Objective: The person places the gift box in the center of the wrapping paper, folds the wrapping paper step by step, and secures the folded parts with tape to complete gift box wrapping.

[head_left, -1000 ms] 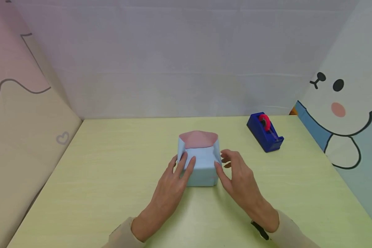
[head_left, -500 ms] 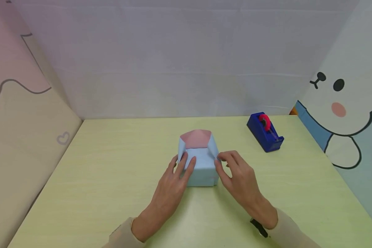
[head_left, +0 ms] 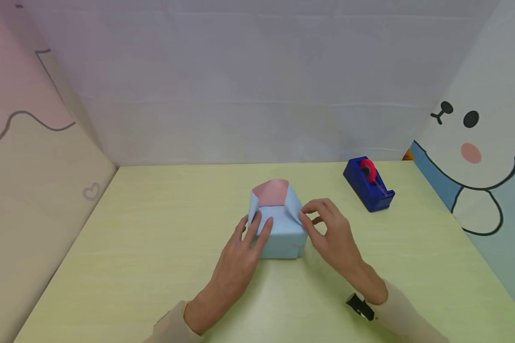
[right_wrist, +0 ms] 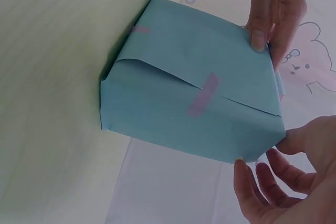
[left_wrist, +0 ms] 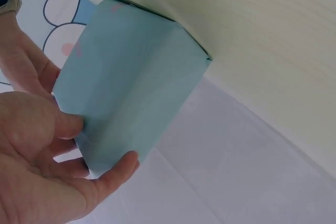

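Note:
A box wrapped in light blue paper [head_left: 279, 245] sits mid-table, its far end flap standing up with the pink inner side of the paper [head_left: 272, 194] showing. My left hand [head_left: 239, 257] rests on its left part, fingers spread and fairly straight across the top and down the side. At the right edge my right hand [head_left: 336, 243] pinches a folded side flap of the wrapping paper [head_left: 293, 206] between thumb and index finger, the other fingers loosely bent. In the right wrist view a strip of pink tape [right_wrist: 205, 95] crosses the paper seam on the box's side.
A dark blue tape dispenser [head_left: 369, 186] with a red-cored roll stands at the back right of the pale yellow table [head_left: 167, 209]. Plain cloth [head_left: 257, 85] hangs behind the table, and printed cartoon panels [head_left: 485, 143] flank both sides.
My right thumb and index finger have closed on the right side flap and drawn it inward over the box top, narrowing the pink area. My left hand stays on the box.

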